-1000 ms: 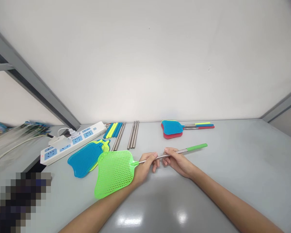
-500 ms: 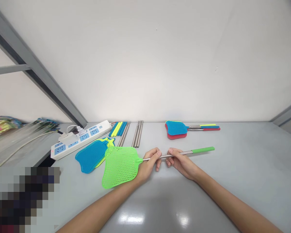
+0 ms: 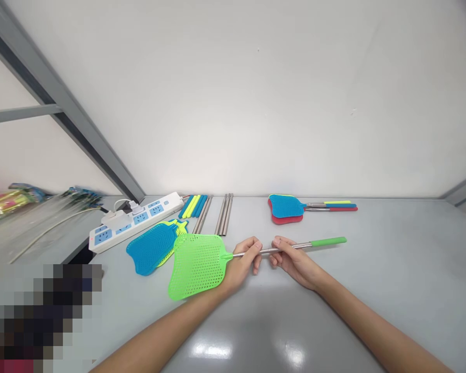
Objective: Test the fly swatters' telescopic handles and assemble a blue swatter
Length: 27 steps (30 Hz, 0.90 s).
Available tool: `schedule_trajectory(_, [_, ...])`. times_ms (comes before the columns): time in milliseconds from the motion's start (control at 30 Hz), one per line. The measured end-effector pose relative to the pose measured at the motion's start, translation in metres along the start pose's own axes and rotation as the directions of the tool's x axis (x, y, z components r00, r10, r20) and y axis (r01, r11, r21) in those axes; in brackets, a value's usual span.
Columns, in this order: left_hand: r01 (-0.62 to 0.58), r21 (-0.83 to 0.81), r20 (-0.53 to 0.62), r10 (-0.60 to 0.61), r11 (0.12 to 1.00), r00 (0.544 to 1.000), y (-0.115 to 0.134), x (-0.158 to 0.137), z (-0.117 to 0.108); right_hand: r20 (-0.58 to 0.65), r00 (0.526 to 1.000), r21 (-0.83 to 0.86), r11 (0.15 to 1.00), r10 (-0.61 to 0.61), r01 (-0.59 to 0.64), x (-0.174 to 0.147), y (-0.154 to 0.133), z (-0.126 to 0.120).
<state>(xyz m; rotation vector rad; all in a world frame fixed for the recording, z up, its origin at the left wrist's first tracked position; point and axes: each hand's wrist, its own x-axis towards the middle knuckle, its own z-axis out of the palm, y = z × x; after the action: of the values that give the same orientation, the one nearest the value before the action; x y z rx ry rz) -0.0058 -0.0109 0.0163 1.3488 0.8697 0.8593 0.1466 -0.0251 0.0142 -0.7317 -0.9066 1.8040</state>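
Observation:
Both hands hold one fly swatter [image 3: 198, 265] with a bright green perforated head, a metal rod and a green grip. Its head is to the left, over my left forearm, and its grip points right. My left hand [image 3: 245, 260] pinches the rod close to the head. Farther along, my right hand [image 3: 294, 260] is closed on the rod, short of the grip. Behind the green head lie loose blue swatter heads [image 3: 149, 248], with yellow ones partly hidden under them. Past my right hand rests a stack of finished-looking swatters [image 3: 286, 206] in blue, red and yellow.
A white power strip [image 3: 137, 220] with plugs lies at the left. Blue and yellow grips [image 3: 194, 206] sit beside several metal tubes [image 3: 224, 215] near the wall. Plastic-wrapped packs [image 3: 42, 212] are at the far left. A grey frame post [image 3: 70, 111] rises there.
The view has shifted slightly, so everything appears a little farther right. Both hands keep their hold on the green fly swatter, with hardly any other movement.

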Motion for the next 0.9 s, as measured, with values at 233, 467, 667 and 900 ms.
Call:
schedule_trajectory(233, [-0.019, 0.039, 0.004, 0.019, 0.999, 1.000, 0.0025, -0.0007, 0.0010, -0.020, 1.000, -0.031, 0.999, -0.010, 0.010, -0.0011, -0.0001, 0.0024])
schedule_trajectory(467, [-0.052, 0.088, 0.020, 0.050, 0.995, 0.999, 0.0032, -0.0009, 0.0029, -0.023, 1.000, -0.033, 0.999, -0.019, 0.018, -0.0007, 0.0001, 0.0031])
schedule_trajectory(667, [-0.039, 0.105, 0.017, 0.038, 0.994, 0.999, 0.0018, -0.0002, 0.0038, -0.037, 0.999, -0.026, 1.000, -0.004, 0.003, 0.0002, 0.0015, 0.0028])
schedule_trajectory(900, [-0.030, 0.053, 0.011, 0.030, 0.998, 0.999, 0.0003, 0.0001, 0.0029, -0.027, 1.000, -0.023, 1.000, -0.008, 0.008, 0.0007, 0.0033, 0.0001])
